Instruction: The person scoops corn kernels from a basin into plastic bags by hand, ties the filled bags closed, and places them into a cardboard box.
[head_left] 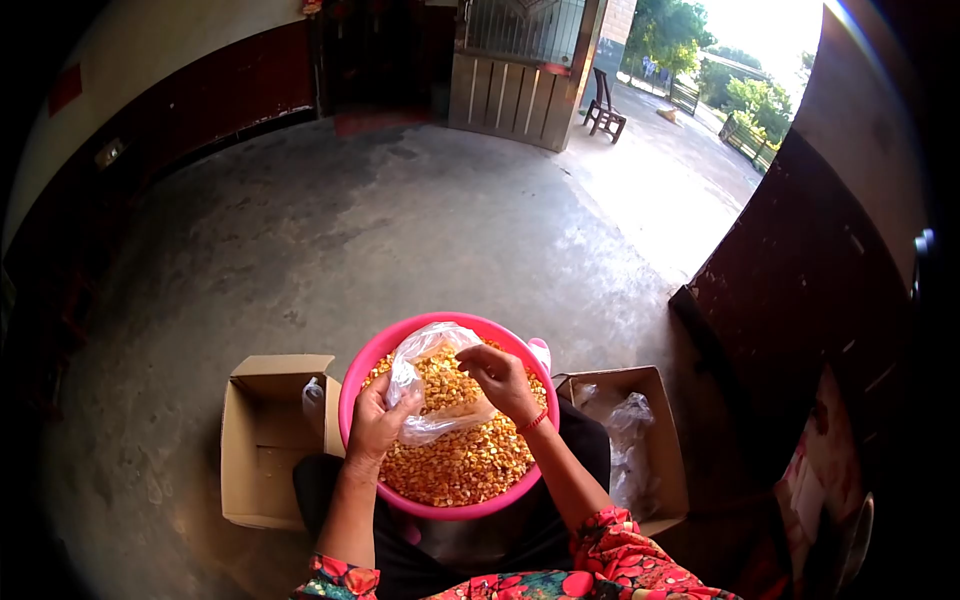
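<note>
A pink basin [352, 385] full of dried yellow-orange corn kernels [455, 472] stands in front of me, between my knees. Over the kernels a clear plastic bag [425, 428] is spread with its mouth facing up, and kernels show inside it. My left hand [378, 415] is closed on the bag's left edge. My right hand [500, 382], with a red bracelet at the wrist, is over the right side of the bag's mouth. Its fingers are bent and drawn together; what they hold, if anything, is hidden.
A cardboard box [240, 440] with a small plastic bag inside stands left of the basin. Another box [668, 440], holding crumpled clear bags [630, 430], is at the right. Ahead are a metal door [515, 100], an open doorway and a wooden chair [605, 108].
</note>
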